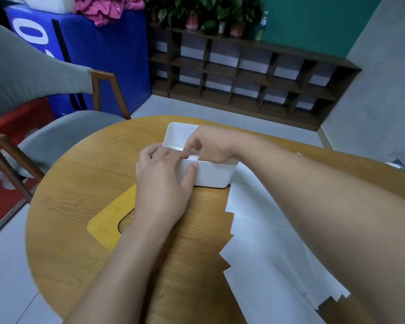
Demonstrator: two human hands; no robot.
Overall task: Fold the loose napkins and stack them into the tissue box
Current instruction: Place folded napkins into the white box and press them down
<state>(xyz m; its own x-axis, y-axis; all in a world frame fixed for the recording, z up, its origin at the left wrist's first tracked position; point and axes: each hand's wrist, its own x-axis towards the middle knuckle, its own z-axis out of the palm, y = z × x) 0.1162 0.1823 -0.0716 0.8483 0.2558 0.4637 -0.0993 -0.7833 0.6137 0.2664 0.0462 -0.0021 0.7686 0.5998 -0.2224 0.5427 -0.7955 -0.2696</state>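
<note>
Stacking step: right hand reaches into box on counter, fingers curled, contents hidden; left hand grips its wall. Next, fold another loose napkin.

A white rectangular plastic tissue box is carried by the round wooden bench. A flat yellow wooden lid is laid left of it, and overlapping loose white paper napkins are spread to its right.
</note>
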